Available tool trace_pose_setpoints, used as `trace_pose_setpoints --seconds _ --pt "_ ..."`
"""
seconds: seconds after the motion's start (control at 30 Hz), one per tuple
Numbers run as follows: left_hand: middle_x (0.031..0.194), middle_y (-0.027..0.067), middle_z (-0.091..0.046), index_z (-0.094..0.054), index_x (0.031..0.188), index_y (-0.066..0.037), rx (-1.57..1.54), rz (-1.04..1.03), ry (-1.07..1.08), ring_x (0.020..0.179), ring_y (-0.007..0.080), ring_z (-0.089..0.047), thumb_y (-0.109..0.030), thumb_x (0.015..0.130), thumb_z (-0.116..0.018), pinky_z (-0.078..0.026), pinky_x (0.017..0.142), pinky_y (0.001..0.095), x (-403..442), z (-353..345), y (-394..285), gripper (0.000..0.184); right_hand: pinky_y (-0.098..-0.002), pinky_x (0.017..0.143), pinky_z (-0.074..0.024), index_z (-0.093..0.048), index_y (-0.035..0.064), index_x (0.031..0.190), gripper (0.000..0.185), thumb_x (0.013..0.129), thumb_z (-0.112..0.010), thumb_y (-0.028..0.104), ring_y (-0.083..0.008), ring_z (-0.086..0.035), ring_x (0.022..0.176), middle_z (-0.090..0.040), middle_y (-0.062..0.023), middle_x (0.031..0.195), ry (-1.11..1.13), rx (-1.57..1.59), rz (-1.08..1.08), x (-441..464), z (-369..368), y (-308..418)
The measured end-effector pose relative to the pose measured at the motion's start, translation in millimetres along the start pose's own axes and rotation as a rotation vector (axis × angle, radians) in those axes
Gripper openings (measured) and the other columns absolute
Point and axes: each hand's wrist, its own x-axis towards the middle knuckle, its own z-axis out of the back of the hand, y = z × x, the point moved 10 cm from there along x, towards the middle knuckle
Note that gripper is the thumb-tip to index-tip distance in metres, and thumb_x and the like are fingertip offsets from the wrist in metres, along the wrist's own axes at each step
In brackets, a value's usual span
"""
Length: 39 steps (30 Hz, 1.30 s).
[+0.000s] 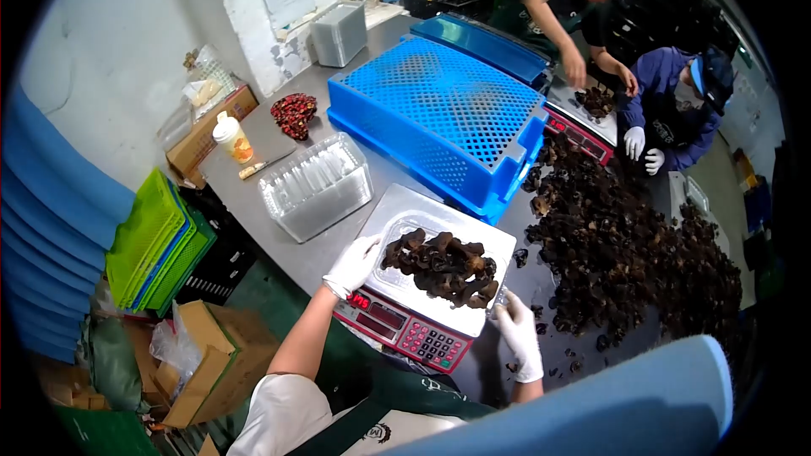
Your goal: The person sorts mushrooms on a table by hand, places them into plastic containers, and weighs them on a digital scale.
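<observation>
A clear plastic tray of dark brown mushrooms (443,267) rests on the white plate of a red scale (404,328). My left hand (354,266), in a white glove, is at the left edge of the tray; what its fingers hold, if anything, is too small to make out. My right hand (518,333), also gloved, is at the right edge of the scale plate beside the tray, its fingers partly bent. Right of the scale lies a large pile of loose dark mushrooms (608,245).
Stacked clear trays (317,187) stand left of the scale, behind them a cup (232,139) and red bundle (294,116). A blue crate (439,101) lies beyond the scale. Two people work at the far right near a second scale (579,133). Cardboard boxes (198,363) are lower left.
</observation>
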Motion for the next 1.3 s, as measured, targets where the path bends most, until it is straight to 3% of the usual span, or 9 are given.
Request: trace_pose_setpoints --seconds 0.1,0.2,0.27,0.6,0.93,1.0,1.07,1.13,1.3 --pt "0.109 0.0180 -0.066 -0.060 0.121 0.004 0.025 -0.007 -0.033 0.094 0.0247 -0.065 -0.016 0.096 -0.053 -0.050 0.085 0.0318 -1.5 -0.5 -7.5 0.033 -0.0362 0.072 -0.0518 -0.060 0.0017 0.122 0.042 0.083 -0.065 0.017 -0.0306 -0.065 0.076 -0.067 -0.0128 0.085 -0.200 -0.302 0.145 0.8 11.2 33.5" --pt "0.110 0.0177 -0.067 -0.062 0.119 0.004 -0.005 0.080 -0.015 0.100 0.0251 -0.065 -0.014 0.094 -0.055 -0.049 0.089 0.0322 -4.4 -1.3 -6.7 0.031 -0.0380 0.075 -0.0492 -0.065 0.0073 0.105 0.030 0.077 -0.071 0.013 -0.0275 -0.060 0.084 -0.062 -0.0081 0.086 -0.433 -0.454 0.497 1.3 25.1 89.8" --pt "0.091 0.0156 -0.064 -0.062 0.116 0.004 -0.012 -0.062 -0.093 0.076 0.0233 -0.062 -0.015 0.094 -0.054 -0.049 0.072 0.0320 -4.8 1.1 -11.3 0.030 -0.0388 0.073 -0.0477 -0.067 0.0080 0.094 0.020 0.075 -0.071 0.012 -0.0277 -0.059 0.083 -0.063 -0.0068 0.085 -0.374 -0.446 0.559 18.1 14.1 97.9" --pt "0.092 0.0111 -0.065 -0.063 0.117 0.002 -0.024 0.049 -0.087 0.073 0.0153 -0.059 -0.016 0.095 -0.055 -0.048 0.070 0.0285 -8.7 -1.0 -2.5 0.029 -0.0401 0.087 -0.0367 -0.068 0.0119 0.087 0.026 0.070 -0.075 0.030 -0.0253 -0.053 0.101 -0.062 -0.0050 0.092 -0.222 -0.616 0.536 58.9 -34.8 104.7" --pt "0.102 0.0130 -0.069 -0.065 0.116 0.000 -0.065 0.066 -0.118 0.080 0.0165 -0.064 -0.015 0.094 -0.057 -0.050 0.075 0.0285 -5.6 -5.6 19.6 0.028 -0.0246 0.071 -0.0460 -0.064 0.0024 0.101 0.022 0.080 -0.060 0.010 -0.0143 -0.060 0.085 -0.064 -0.0044 0.089 -0.366 0.669 0.044 -39.7 152.5 -36.9" --pt "0.094 0.0112 -0.070 -0.065 0.116 0.000 -0.106 0.117 -0.088 0.075 0.0143 -0.063 -0.015 0.094 -0.057 -0.050 0.071 0.0283 -1.8 -9.5 31.0 0.028 -0.0302 0.068 -0.0456 -0.065 0.0034 0.104 0.027 0.084 -0.060 0.022 -0.0184 -0.059 0.080 -0.064 -0.0048 0.088 -0.569 1.189 0.115 -104.3 196.6 -84.0" --pt "0.086 0.0073 -0.068 -0.063 0.118 0.002 -0.169 0.183 -0.038 0.068 0.0109 -0.060 -0.014 0.095 -0.057 -0.049 0.065 0.0264 -3.1 -9.7 25.0 0.028 -0.0356 0.066 -0.0437 -0.066 0.0046 0.105 0.032 0.091 -0.059 0.033 -0.0206 -0.056 0.074 -0.064 -0.0048 0.085 0.165 1.518 0.923 -153.3 225.2 -30.5" --pt "0.080 0.0027 -0.064 -0.061 0.119 0.004 -0.287 0.172 -0.018 0.062 0.0081 -0.054 -0.010 0.096 -0.055 -0.046 0.058 0.0239 0.2 -12.1 25.1 0.028 -0.0345 0.061 -0.0398 -0.066 0.0064 0.102 0.036 0.096 -0.056 0.040 -0.0185 -0.053 0.070 -0.062 -0.0036 0.081 0.129 1.574 1.009 -188.2 257.2 -51.2" --pt "0.087 0.0062 -0.064 -0.060 0.118 0.004 -0.258 0.222 -0.068 0.070 0.0120 -0.059 -0.012 0.096 -0.056 -0.050 0.063 0.0253 -0.2 -4.5 21.0 0.028 -0.0291 0.064 -0.0455 -0.067 0.0033 0.096 0.029 0.096 -0.059 0.032 -0.0117 -0.054 0.069 -0.063 -0.0008 0.080 -0.723 0.778 -0.003 -157.8 232.6 -130.1"
